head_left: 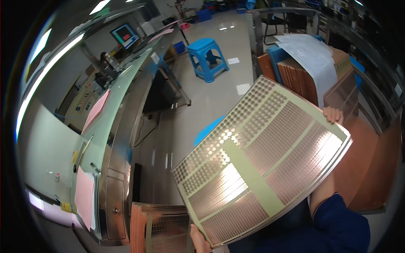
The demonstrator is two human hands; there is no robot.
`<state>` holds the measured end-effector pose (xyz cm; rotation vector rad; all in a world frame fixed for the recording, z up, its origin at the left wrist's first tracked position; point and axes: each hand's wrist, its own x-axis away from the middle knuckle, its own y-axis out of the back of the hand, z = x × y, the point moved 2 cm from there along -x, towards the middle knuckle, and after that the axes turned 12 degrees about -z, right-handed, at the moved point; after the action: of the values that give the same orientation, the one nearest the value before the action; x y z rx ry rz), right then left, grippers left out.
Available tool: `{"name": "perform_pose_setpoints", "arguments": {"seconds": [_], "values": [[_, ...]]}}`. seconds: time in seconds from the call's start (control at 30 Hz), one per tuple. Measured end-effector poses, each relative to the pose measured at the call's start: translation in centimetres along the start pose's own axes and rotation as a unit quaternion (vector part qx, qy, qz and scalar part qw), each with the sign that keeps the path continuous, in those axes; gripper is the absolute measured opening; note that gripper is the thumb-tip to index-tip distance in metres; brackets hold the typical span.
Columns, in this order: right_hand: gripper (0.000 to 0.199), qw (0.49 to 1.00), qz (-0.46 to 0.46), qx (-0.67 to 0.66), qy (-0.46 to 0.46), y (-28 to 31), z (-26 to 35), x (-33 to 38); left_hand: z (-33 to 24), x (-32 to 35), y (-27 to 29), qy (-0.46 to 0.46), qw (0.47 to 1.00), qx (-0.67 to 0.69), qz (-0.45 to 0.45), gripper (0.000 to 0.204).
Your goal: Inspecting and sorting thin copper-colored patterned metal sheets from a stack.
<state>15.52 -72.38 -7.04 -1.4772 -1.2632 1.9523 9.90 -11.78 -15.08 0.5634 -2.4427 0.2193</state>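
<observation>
A large copper-patterned circuit board panel [249, 173], pale green between its grids and rows of round dots, is held up at a tilt before me. My left hand [199, 239] closes on its lower left edge, with the thumb showing. At the far right edge, the fingers of my right hand [333, 115] curl over the rim; the rest of that hand is behind the panel. Below, left of the panel, stands a stack of similar copper panels [141, 230], close to my left hand.
At left runs a glass-topped workbench [114, 109] with pink sheets [84, 196] and a monitor [125, 35]. A blue stool [206, 55] stands ahead; another blue seat [206, 130] is partly hidden by the panel. At right, white plastic sheeting [312, 59] covers stacked copper panels [295, 80].
</observation>
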Motion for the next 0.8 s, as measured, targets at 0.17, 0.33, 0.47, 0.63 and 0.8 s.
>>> {"name": "perform_pose_setpoints", "arguments": {"seconds": [0.17,0.33,0.47,0.63,0.8], "values": [[0.044,0.963,-0.265,0.033,-0.031,0.3,-1.0,5.6,-0.4,-0.3,0.6,-0.018,0.981,-0.123,-0.147,0.056],[0.041,0.964,-0.259,0.045,-0.044,1.4,-1.0,8.1,-1.8,1.8,-0.1,0.029,0.988,-0.087,-0.128,0.053],[0.037,0.881,-0.451,0.131,-0.062,4.6,0.0,11.1,-2.1,1.2,0.3,-0.035,0.977,-0.127,-0.170,0.057],[0.039,0.835,-0.489,0.226,-0.110,5.8,0.7,12.9,-3.3,-0.5,1.1,-0.088,0.977,-0.152,-0.124,0.055],[0.039,0.813,-0.475,0.213,-0.261,5.4,2.1,14.0,-4.9,-0.1,0.9,-0.029,0.982,-0.126,-0.135,0.055]]}}
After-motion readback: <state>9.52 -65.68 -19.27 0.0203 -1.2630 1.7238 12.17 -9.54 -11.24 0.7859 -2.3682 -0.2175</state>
